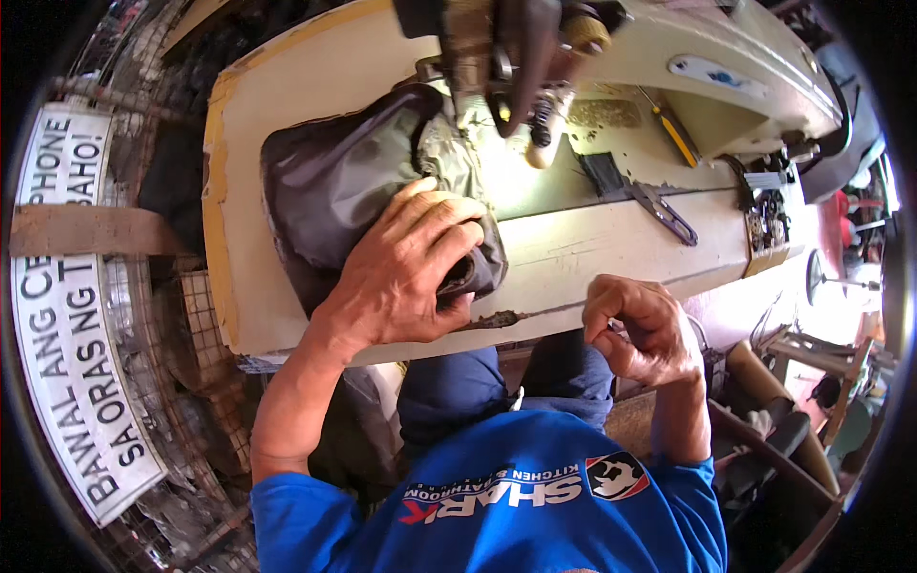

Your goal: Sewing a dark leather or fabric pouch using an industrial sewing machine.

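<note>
A dark grey, shiny fabric piece, like a bag or pouch [330, 181], lies bunched on the left of the sewing table, its right edge close to the needle area of a sewing machine [535, 67]. My left hand [411, 258] is closed on its near right part, fingers over the top and thumb by a rolled fold. Off the table's front edge, my right hand [645, 329] is pinched, apart from the fabric. Whatever may be between its fingertips is too small to make out.
On the pale table [564, 239] right of the fabric lie a dark cloth scrap [600, 174], small snips or a cutter [664, 212] and a yellow-and-black screwdriver [676, 134]. A mechanism [764, 215] sits at the right end. A white sign [76, 306] hangs on wire mesh at left.
</note>
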The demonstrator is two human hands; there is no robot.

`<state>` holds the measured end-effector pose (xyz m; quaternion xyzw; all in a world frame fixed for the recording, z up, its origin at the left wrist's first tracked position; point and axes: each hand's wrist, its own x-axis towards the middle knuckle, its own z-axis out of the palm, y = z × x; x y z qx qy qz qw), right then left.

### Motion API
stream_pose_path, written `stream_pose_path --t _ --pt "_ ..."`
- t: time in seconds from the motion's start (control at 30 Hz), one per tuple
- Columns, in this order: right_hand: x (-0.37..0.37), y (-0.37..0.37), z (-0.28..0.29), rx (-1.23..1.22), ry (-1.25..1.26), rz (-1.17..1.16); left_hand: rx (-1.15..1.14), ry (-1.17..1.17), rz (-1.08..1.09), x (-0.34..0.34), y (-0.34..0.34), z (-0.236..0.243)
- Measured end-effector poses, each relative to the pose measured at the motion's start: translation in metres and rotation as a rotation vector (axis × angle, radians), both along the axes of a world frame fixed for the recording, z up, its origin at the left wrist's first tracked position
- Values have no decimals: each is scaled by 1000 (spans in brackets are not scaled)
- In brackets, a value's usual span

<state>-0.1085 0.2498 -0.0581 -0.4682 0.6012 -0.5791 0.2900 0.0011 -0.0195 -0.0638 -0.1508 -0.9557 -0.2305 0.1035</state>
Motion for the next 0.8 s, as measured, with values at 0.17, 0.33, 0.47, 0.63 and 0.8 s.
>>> stream_pose_path --t 0.17,0.33,0.47,0.63,0.8 --pt "36 2 -23 316 -305 -468 -159 -91 27 3 22 13" --pt "52 -38 -40 52 -733 -259 277 -106 45 -2 5 15" --pt "75 -63 -33 -82 -417 -348 607 -240 149 2 -4 16" --pt "84 -100 -21 -147 -36 -479 803 -378 194 -4 -22 29" --pt "82 -115 -21 -47 139 -481 771 -462 401 -10 -23 29"
